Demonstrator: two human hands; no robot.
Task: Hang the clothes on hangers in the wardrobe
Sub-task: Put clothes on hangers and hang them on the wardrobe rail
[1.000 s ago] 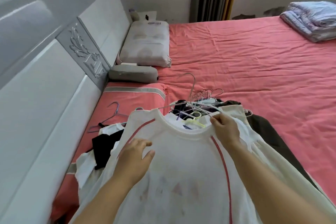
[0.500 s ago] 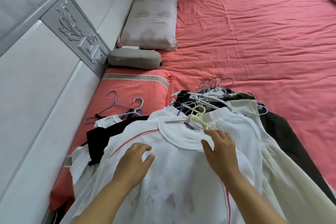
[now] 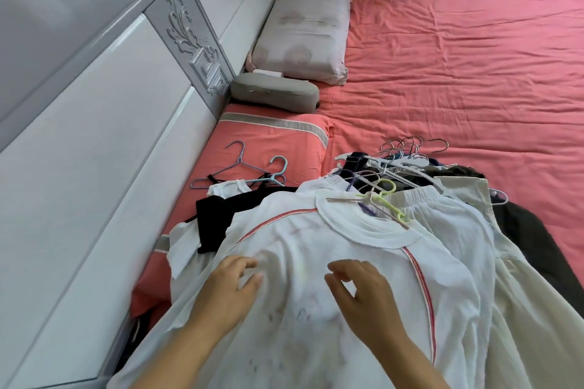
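We are resting both hands, left (image 3: 227,290) and right (image 3: 363,297), loose-fingered and gripping nothing, on the shirt (image 3: 316,262) lying below the hangers (image 3: 382,196); lifting carelessly risks snagging those tangled hooks.

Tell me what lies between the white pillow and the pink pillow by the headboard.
In the head view, a grey cushion lies between the white pillow and the pink pillow.

Soft, even daylight fills the room, bright without hard shadows. The glossy headboard (image 3: 94,123) catches pale glare. Its lines bow with wide-angle distortion toward the frame's edges. Both hands look slightly motion-blurred; the bedsheet (image 3: 458,79) stays crisp.
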